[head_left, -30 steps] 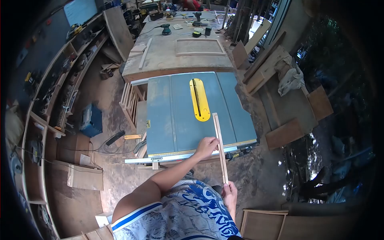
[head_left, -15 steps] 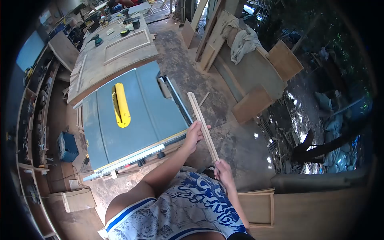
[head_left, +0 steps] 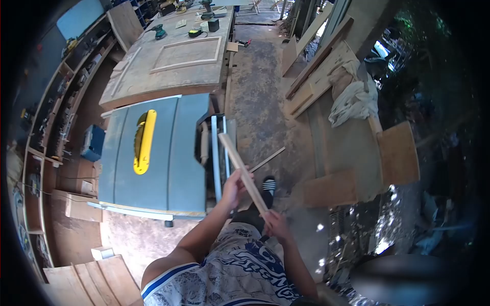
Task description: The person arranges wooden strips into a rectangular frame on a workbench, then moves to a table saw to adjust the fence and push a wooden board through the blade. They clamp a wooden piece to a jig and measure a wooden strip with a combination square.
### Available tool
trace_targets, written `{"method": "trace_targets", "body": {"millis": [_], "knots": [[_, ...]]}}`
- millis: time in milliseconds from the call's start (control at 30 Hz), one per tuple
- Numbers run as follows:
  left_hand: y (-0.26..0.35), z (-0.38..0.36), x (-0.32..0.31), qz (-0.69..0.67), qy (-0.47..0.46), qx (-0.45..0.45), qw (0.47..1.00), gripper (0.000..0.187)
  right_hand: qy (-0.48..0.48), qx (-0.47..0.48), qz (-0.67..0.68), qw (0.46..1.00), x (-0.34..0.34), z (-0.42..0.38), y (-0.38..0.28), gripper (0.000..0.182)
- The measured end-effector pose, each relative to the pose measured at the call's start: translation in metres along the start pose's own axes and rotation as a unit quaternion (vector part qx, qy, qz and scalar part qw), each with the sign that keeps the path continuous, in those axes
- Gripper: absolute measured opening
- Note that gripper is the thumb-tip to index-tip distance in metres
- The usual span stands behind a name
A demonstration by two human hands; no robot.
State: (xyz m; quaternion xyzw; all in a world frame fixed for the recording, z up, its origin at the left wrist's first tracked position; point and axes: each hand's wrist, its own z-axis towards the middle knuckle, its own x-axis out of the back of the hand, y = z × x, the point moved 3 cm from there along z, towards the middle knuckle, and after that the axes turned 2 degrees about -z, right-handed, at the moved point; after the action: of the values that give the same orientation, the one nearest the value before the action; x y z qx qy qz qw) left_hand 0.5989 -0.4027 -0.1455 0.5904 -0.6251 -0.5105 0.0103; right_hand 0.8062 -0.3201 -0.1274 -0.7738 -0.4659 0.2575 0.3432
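Note:
A long, narrow wooden strip (head_left: 244, 173) slants between my hands, in front of my body. My left hand (head_left: 233, 189) is closed around its middle, and my right hand (head_left: 277, 225) grips the near end. The far end points up and left, over the rails at the right side of a table saw (head_left: 155, 188). The saw has a grey-blue top, a yellow insert (head_left: 146, 143) and a toothed blade (head_left: 138, 140) standing up beside it. My left hand is close to the saw's front right corner.
A workbench (head_left: 189, 81) behind the saw bears a wooden frame (head_left: 219, 50) and power tools. Shelves (head_left: 76, 92) line the left. Boards (head_left: 337, 188) and a cloth (head_left: 352, 97) are at the right. A thin stick (head_left: 268, 159) lies on the floor beyond my foot (head_left: 269, 184).
The view has turned, so the saw and bench appear straighter. The strip and both hands sit lower and slightly left in view, and my striped-sandalled foot now shows.

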Motion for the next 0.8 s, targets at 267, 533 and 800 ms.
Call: {"method": "trace_targets", "body": {"millis": [267,533,800], "knots": [[0.037,0.194,-0.133,-0.045,0.06,-0.095,0.993,0.035,-0.022,0.053,-0.09,0.994,0.194,0.167,-0.107,0.031],[0.222,0.379,-0.27,0.072,-0.021,-0.294,0.953,0.031,0.296,-0.137,0.113,0.939,0.513,0.351,0.031,0.048],[0.305,0.594,-0.227,0.464,0.055,-0.225,0.855,0.035,0.095,-0.279,-0.234,0.926,0.505,0.472,-0.105,0.047]]}}
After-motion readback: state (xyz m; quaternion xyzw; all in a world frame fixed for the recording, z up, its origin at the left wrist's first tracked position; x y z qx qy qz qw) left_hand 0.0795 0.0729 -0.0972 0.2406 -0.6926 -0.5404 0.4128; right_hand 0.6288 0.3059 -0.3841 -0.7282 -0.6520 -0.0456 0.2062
